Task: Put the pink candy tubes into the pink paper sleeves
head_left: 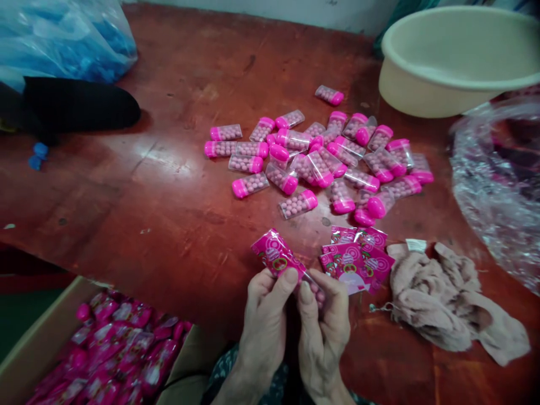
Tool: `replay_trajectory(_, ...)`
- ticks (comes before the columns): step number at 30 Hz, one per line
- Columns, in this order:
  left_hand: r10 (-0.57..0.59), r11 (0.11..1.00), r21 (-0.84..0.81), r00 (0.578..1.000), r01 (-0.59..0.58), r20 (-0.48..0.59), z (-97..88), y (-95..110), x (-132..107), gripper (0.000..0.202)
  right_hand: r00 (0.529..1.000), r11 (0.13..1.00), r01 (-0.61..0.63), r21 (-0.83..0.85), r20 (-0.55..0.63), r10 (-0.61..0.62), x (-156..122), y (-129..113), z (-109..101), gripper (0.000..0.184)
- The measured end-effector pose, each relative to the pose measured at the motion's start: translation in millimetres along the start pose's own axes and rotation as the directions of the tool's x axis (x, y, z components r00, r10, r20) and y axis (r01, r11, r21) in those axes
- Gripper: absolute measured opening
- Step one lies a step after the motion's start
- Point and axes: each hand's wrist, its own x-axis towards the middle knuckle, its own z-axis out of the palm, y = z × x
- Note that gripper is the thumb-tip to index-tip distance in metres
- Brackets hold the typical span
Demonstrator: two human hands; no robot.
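Observation:
My left hand (264, 315) and my right hand (324, 320) meet at the table's near edge, both closed round one candy tube (314, 289) that sits partly inside a pink printed sleeve (276, 256). The left fingers pinch the sleeve, the right fingers grip the tube's end. Just right of the hands lies a small stack of flat pink sleeves (358, 260). Farther back, a loose pile of clear candy tubes with pink caps (320, 160) is spread over the red-brown table (169, 185).
A cardboard box (37, 337) of wrapped tubes stands at the lower left. A crumpled beige cloth (447, 298) lies right of the hands. A cream basin (455, 56) and a clear plastic bag (498, 180) sit right; a blue bag (59, 39) and a dark sleeve (76, 107) sit far left.

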Motion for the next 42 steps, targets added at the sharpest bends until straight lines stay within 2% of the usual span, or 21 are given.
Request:
replay_trajectory(4, -0.023, 1.0, 0.01, 1.0, 0.023, -0.001, -0.3, -9.2, -3.1, 0.005, 0.996, 0.998, -0.06, -0.016, -0.067, 0.058, -2.2, -5.3, 3.2, 0.018)
replay_trajectory(7, -0.005, 1.0, 0.003, 1.0, 0.005, -0.019, 0.0, -12.9, -5.1, 0.005, 0.98, 0.987, -0.155, 0.037, -0.12, 0.159, 1.0, -7.9, 6.5, 0.016)
replay_trajectory(11, 0.084, 0.996, -0.024, 0.996, -0.084, 0.007, -1.6, -8.2, -0.4, 0.012, 0.955, 0.944, -0.292, 0.156, -0.005, 0.296, 6.0, -7.0, 6.2, 0.022)
replay_trajectory(13, 0.133, 0.991, 0.001, 0.991, -0.133, 0.011, -3.9, -3.6, 2.8, 0.014, 0.957, 0.95, -0.289, 0.12, 0.062, 0.284, 5.0, -5.2, 3.9, 0.026)
replay_trajectory(16, 0.151, 0.988, 0.045, 0.989, -0.151, -0.005, -7.5, -0.6, 3.5, 0.015, 0.971, 0.976, -0.214, 0.027, 0.115, 0.21, -1.0, -2.8, 1.7, 0.033)
replay_trajectory(18, 0.121, 0.99, 0.073, 0.992, -0.119, -0.027, -8.9, -2.8, 0.7, 0.016, 0.981, 0.985, -0.174, 0.001, 0.084, 0.173, -5.7, -2.1, 2.4, 0.036)
replay_trajectory(21, 0.067, 0.99, 0.131, 0.994, -0.056, -0.084, -9.2, -8.5, -4.0, 0.016, 0.991, 0.991, -0.13, -0.035, -0.021, 0.129, -8.5, -2.6, 4.6, 0.036)
replay_trajectory(24, 0.048, 0.992, 0.116, 0.996, -0.039, -0.074, -9.0, -9.1, -3.5, 0.016, 0.987, 0.988, -0.155, 0.001, -0.048, 0.155, -3.2, -4.3, 4.8, 0.032)
replay_trajectory(26, 0.068, 0.995, 0.07, 0.998, -0.068, -0.007, -9.3, -4.8, 0.0, 0.015, 0.969, 0.963, -0.247, 0.113, 0.008, 0.247, 3.3, -6.1, 4.1, 0.029)
replay_trajectory(28, 0.102, 0.993, 0.053, 0.993, -0.104, 0.052, -10.0, 1.1, 3.8, 0.016, 0.932, 0.896, -0.363, 0.256, 0.11, 0.346, 9.1, -8.2, 3.7, 0.027)
replay_trajectory(31, 0.151, 0.98, 0.119, 0.986, -0.159, 0.072, -11.3, 5.7, 5.9, 0.015, 0.894, 0.821, -0.447, 0.355, 0.208, 0.397, 11.8, -10.8, 5.1, 0.024)
replay_trajectory(33, 0.169, 0.968, 0.178, 0.984, -0.175, 0.049, -11.8, 3.9, 4.3, 0.014, 0.909, 0.857, -0.415, 0.307, 0.178, 0.376, 9.2, -11.2, 6.9, 0.023)
replay_trajectory(35, 0.169, 0.964, 0.207, 0.986, -0.167, 0.009, -11.9, -0.1, 2.0, 0.015, 0.944, 0.921, -0.33, 0.205, 0.1, 0.315, 5.1, -10.1, 8.7, 0.023)
replay_trajectory(37, 0.139, 0.97, 0.201, 0.99, -0.133, -0.014, -11.8, -2.7, 1.0, 0.016, 0.973, 0.969, -0.229, 0.094, 0.011, 0.229, 2.1, -7.9, 10.5, 0.027)
replay_trajectory(39, 0.101, 0.983, 0.155, 0.995, -0.1, 0.002, -12.0, -1.5, 2.7, 0.014, 0.984, 0.983, -0.177, 0.039, -0.03, 0.178, 1.5, -6.2, 12.4, 0.031)
replay_trajectory(42, 0.074, 0.994, 0.069, 0.994, -0.08, 0.078, -13.0, 6.3, 8.3, 0.011, 0.962, 0.952, -0.272, 0.141, 0.035, 0.27, 4.6, -7.3, 14.9, 0.034)
